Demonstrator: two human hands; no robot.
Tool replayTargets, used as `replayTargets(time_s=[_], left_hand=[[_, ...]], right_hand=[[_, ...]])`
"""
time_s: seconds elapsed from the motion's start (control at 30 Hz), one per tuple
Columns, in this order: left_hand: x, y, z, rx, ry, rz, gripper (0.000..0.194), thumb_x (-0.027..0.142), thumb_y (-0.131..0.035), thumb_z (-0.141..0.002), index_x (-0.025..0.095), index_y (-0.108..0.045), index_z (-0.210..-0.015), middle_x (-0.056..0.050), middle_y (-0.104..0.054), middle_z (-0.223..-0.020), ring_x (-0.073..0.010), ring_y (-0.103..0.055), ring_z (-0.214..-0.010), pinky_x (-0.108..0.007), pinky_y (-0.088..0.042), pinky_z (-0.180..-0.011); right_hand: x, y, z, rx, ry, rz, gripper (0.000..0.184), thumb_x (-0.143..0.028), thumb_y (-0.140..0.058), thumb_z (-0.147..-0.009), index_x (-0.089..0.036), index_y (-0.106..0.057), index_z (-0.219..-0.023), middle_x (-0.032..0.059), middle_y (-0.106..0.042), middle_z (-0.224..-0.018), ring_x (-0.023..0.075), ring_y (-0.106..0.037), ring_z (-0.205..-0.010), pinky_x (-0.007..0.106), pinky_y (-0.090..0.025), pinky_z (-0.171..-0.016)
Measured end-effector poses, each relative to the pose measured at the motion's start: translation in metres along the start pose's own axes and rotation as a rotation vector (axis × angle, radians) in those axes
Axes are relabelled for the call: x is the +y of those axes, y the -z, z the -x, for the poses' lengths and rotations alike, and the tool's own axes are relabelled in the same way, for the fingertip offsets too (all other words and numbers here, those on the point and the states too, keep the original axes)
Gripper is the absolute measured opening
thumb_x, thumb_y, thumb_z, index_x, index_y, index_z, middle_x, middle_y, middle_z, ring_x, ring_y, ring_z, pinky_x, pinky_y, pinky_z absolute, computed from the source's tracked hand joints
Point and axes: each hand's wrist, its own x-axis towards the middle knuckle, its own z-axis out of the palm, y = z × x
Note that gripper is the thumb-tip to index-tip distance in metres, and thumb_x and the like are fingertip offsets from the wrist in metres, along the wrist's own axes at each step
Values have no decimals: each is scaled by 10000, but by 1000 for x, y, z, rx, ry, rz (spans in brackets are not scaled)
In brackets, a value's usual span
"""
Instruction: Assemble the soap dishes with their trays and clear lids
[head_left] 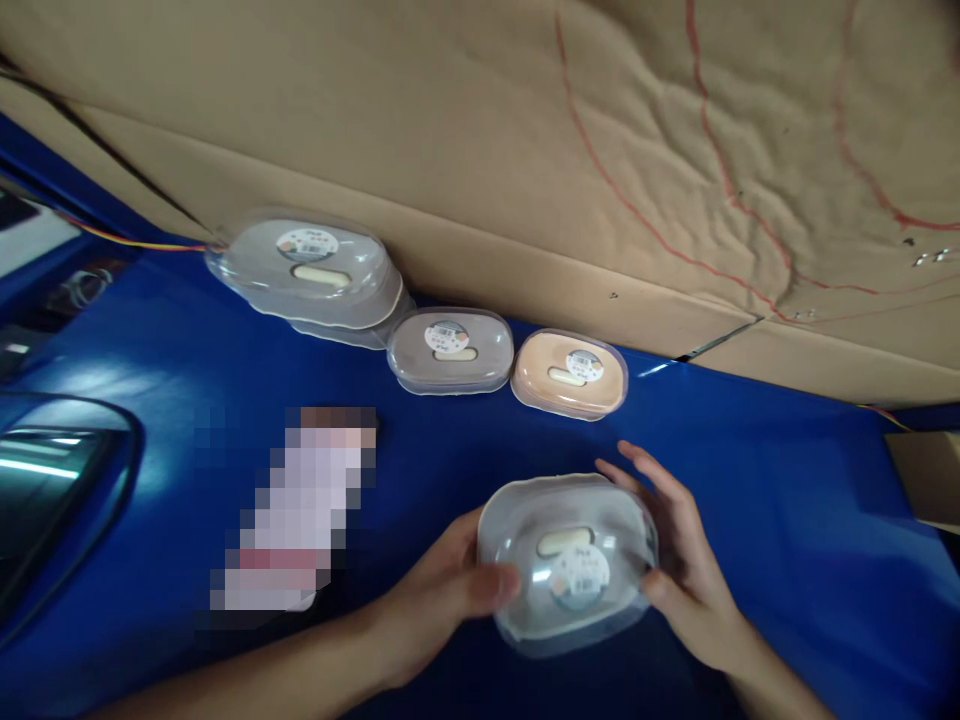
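Note:
A grey, oval plastic box (529, 545) with a clear outer cover, a cream pill-shaped piece and a round printed label is tilted in front of me. My left hand (457, 580) grips its left side, thumb over the top. At the right side, my right hand (686, 560) has its thumb against the edge and its fingers spread along the far side, partly hidden by the box. Beyond it lie a peach box (540, 365) and another grey box (480, 370) of the same kind, side by side. Farther left, a larger grey box (255, 260) rests on a similar piece.
A pixelated object (300, 510) lies on the blue table surface (420, 450) left of my hands. Brown cardboard (450, 130) with red lines rises at the back. A dark glossy thing (52, 500) with a black cable (135, 450) is at far left. A cardboard piece (926, 475) sits far right.

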Motion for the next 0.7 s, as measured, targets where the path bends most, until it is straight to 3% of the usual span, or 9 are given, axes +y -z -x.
replayTargets(time_s=[0.1, 0.23, 0.47, 0.7], left_hand=[[0, 3, 4, -93, -79, -102, 824, 616, -891, -764, 272, -628, -1465, -126, -726, -1372, -374, -627, -1326, -456, -465, -1092], [-1, 8, 6, -124, -125, -188, 775, 524, -875, -823, 299, -566, -1498, -122, -664, -1458, -355, -576, -1385, -452, -419, -1133], [-4, 15, 6, -167, -94, -232, 803, 427, -885, -821, 323, -477, -1505, -89, -644, -1406, -283, -604, -1245, -401, -452, -1019], [-8, 14, 3, -164, -66, -129, 838, 475, -922, -780, 325, -493, -1484, -77, -647, -1372, -273, -591, -1241, -383, -427, -1006]], right_hand=[[-2, 1, -4, -45, -108, -114, 786, -672, -589, -1002, -336, -324, -1661, 152, -436, -1694, 323, -570, -1464, 453, -575, -1111], [-2, 5, -5, -99, -147, -220, 736, -611, -695, -966, -380, -427, -1611, 106, -581, -1596, 277, -653, -1379, 365, -581, -1080], [-5, 4, -3, -63, -264, -344, 768, -559, -812, -890, -411, -491, -1572, 81, -600, -1580, 282, -636, -1397, 382, -538, -1133], [0, 5, 0, -55, -222, -333, 818, -550, -846, -852, -431, -491, -1579, 70, -601, -1581, 295, -630, -1404, 391, -529, -1150]])
